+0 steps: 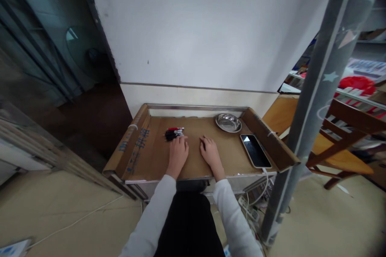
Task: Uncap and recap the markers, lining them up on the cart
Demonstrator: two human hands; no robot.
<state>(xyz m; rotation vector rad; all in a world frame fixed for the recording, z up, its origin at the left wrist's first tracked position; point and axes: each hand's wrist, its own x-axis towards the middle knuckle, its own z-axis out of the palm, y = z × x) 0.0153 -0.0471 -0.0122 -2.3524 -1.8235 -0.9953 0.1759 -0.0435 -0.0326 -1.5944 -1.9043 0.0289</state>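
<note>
My left hand (178, 153) rests palm down on the cardboard-lined tabletop (193, 168), its fingers lying loosely just at the near side of a small bunch of pens (174, 134). The pens are black and red with pale parts, lying side by side; the fingertips partly cover their near edge, and I cannot tell whether they touch. To the right, my right hand (211, 154) also lies on the cardboard, fingers slightly bent and thumb apart, with nothing seen in it. A shiny round metal dish (228, 123) sits beyond it at the back right.
A phone (255, 151) with a white charging cable (265, 184) lies on the right. Raised cardboard flaps (268, 140) border both sides of the table. A grey pole (310, 100) and wooden chair (340, 148) stand at the right. A white panel (205, 28) rises behind.
</note>
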